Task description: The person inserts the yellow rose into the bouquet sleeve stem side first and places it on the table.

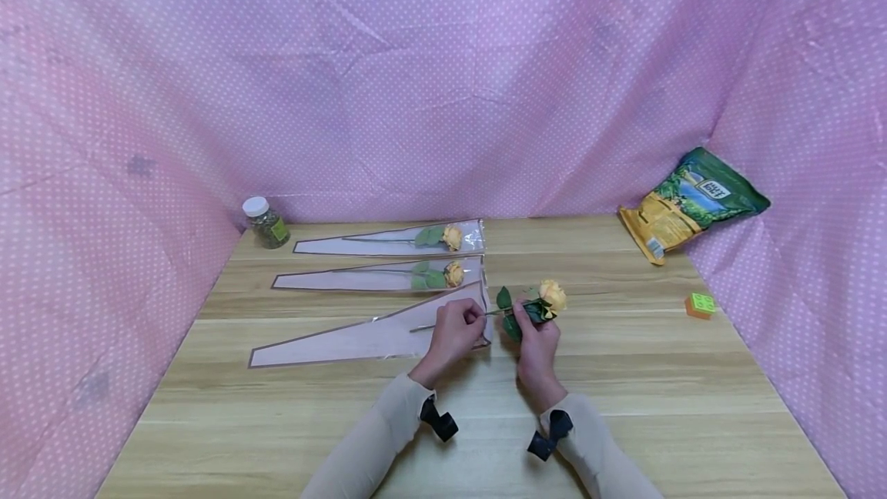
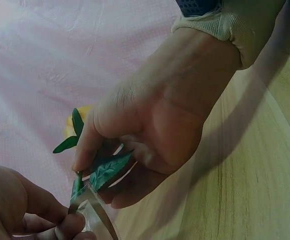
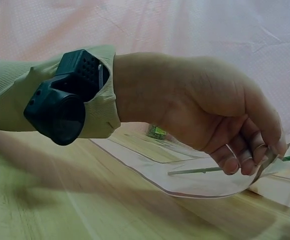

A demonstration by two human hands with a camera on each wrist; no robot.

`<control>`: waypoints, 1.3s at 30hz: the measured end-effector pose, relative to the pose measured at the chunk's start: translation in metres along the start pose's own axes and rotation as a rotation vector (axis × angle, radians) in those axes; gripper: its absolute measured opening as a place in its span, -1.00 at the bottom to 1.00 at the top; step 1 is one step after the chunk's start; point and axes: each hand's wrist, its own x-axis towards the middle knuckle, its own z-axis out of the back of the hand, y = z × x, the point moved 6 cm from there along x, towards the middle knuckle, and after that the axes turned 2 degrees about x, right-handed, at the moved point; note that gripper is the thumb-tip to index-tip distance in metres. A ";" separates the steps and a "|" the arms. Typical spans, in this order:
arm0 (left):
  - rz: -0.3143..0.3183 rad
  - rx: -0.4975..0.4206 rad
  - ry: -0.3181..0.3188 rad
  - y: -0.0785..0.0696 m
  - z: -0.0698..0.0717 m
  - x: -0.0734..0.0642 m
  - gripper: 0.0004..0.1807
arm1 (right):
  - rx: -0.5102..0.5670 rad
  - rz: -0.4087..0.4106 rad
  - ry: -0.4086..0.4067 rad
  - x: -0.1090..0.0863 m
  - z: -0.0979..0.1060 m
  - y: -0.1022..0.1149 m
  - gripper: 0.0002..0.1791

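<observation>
My left hand [image 1: 453, 333] pinches the open right-hand rim of the nearest clear, brown-edged flower sleeve [image 1: 333, 343], close around a stem. My right hand [image 1: 538, 353] grips a yellow artificial rose [image 1: 553, 296] just below its bloom, by stem and leaves. The bloom points right and the green leaves [image 2: 107, 169] stand outside the sleeve. In the right wrist view the cut end of the stem [image 3: 194, 171] lies within the sleeve, past the left fingers. The left wrist view shows the right hand's thumb against the stem, with the bloom partly hidden behind it.
Farther back lie two sleeves, a middle one [image 1: 346, 281] and a far one [image 1: 326, 246], each with a yellow rose inside. A white-lidded jar [image 1: 269, 226] stands back left. A green-yellow bag [image 1: 695, 199] leans on the pink curtain at right, near a toy block [image 1: 700, 306].
</observation>
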 end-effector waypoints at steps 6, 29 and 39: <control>0.005 -0.012 0.006 -0.002 0.000 -0.001 -0.90 | -0.039 -0.026 0.000 -0.001 -0.001 -0.003 -0.58; 0.005 -0.008 0.018 -0.010 0.000 -0.002 -0.91 | 0.007 0.012 0.029 -0.008 -0.016 -0.006 -0.75; -0.003 -0.024 0.023 -0.011 0.000 -0.003 -0.90 | -0.081 -0.039 0.053 -0.008 -0.019 -0.007 -0.61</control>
